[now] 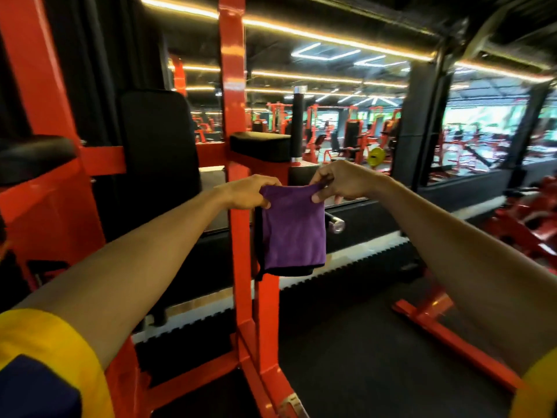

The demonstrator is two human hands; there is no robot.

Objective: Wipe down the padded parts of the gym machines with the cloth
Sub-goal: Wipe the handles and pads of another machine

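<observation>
A person's two bare arms reach forward in a gym. The left hand (247, 191) and the right hand (342, 182) hold a folded purple cloth (294, 230) by its top edge, one at each upper corner. On both hands the fingers (316, 198) and thumb are curled in, pinching the fabric. The cloth hangs flat between them, with a black hem along its bottom. It hangs in front of an orange upright post (233, 86) of a gym machine, just below a black arm pad (259, 144) fixed to that post, and clear of the pad. A tall black back pad (159, 140) stands to the left. A yellow sleeve (51, 351) shows at the lower left corner. A wall mirror (346, 122) behind reflects rows of orange machines.
</observation>
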